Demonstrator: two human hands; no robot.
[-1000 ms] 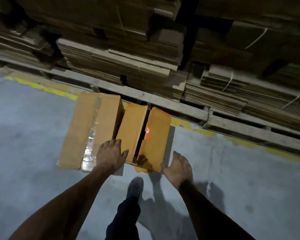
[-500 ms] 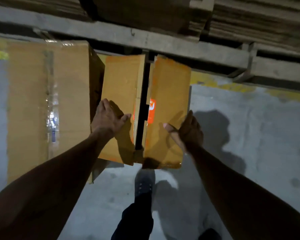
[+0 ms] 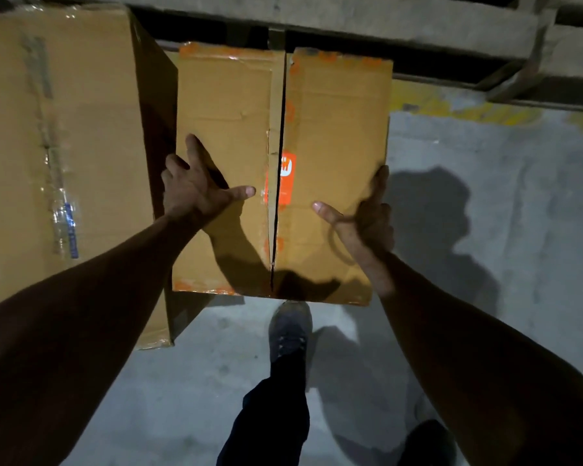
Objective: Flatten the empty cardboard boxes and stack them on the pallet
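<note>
- The small cardboard box [image 3: 334, 129] sits at 12 o'clock from the person's shoe [image 3: 290, 331], its top flaps closed along a centre seam.
- The left hand [image 3: 196, 190] grips its 9 o'clock edge, thumb lying across the top.
- The right hand [image 3: 367, 216] clasps its 3 o'clock edge, thumb on top.
- A larger taped box [image 3: 64, 146] stands just beside it at 9 o'clock; the pallet [image 3: 350, 15] lies at 12 o'clock.

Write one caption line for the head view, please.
Both hands, left hand and right hand, hold the small cardboard box by its sides.
</note>
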